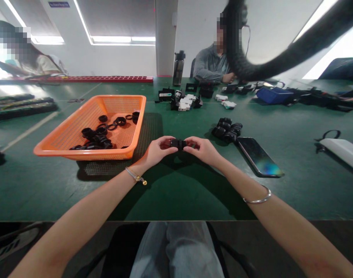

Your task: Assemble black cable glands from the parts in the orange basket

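Between both hands, just above the green table (153,200), is a small black ribbed cylindrical part (178,144). My left hand (160,150) pinches its left end with thumb and fingers. From the other side, the thumb and fingers of my right hand (201,150) close on its right end. To the left stands an orange perforated basket (86,154) with black rings and short cylinders inside. A small cluster of black parts (227,130) lies to the right of my right hand, touching or nearly touching a dark smartphone (259,156).
Black and white parts (186,101) lie farther back, near a dark bottle (179,68). A thick black hose (269,69) hangs across the upper right. A person (209,63) sits across the table. A white device (344,152) lies far right.
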Demonstrator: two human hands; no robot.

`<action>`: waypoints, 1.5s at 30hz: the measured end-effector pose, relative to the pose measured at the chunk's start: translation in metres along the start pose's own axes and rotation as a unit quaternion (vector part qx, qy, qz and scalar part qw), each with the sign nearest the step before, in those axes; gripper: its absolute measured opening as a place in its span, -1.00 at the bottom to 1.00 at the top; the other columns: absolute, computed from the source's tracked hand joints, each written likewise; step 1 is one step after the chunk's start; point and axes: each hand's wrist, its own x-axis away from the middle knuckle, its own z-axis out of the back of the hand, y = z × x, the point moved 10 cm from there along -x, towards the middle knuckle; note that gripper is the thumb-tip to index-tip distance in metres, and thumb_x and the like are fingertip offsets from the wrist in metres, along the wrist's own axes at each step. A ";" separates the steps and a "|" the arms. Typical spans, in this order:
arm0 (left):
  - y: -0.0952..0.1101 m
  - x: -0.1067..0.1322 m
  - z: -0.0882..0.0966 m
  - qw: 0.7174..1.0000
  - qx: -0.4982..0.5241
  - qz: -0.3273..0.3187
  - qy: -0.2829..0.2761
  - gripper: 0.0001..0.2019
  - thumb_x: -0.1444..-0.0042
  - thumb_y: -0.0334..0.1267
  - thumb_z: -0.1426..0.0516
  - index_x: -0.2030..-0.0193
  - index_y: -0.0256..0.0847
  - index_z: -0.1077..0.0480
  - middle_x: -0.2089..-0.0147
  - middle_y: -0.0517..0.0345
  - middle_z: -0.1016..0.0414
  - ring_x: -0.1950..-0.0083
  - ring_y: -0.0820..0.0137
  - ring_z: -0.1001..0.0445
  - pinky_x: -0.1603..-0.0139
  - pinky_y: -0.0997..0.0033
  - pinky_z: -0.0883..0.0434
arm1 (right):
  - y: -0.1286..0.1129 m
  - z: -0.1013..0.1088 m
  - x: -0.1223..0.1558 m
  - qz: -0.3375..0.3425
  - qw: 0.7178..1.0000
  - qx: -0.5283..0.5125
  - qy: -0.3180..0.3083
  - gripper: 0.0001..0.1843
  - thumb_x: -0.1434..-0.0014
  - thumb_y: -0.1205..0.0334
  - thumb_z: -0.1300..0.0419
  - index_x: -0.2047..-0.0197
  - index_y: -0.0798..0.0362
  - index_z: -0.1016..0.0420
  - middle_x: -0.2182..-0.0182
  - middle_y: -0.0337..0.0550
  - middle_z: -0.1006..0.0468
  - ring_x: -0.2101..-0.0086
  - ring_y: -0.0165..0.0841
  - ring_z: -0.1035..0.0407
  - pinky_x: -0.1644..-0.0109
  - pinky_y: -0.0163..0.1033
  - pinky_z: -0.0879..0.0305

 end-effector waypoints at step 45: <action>0.042 0.019 -0.010 0.967 -0.205 -0.151 0.003 -0.70 0.12 -0.23 -0.29 0.23 -0.22 -0.35 0.27 0.17 -0.44 0.28 0.42 -0.45 0.21 0.41 -0.42 | -0.001 -0.012 0.009 -0.043 0.991 -0.123 0.019 -0.77 -0.07 0.09 -0.04 0.27 0.05 -0.33 0.55 -0.27 -0.38 0.48 -0.37 -0.29 0.35 -0.25 -0.19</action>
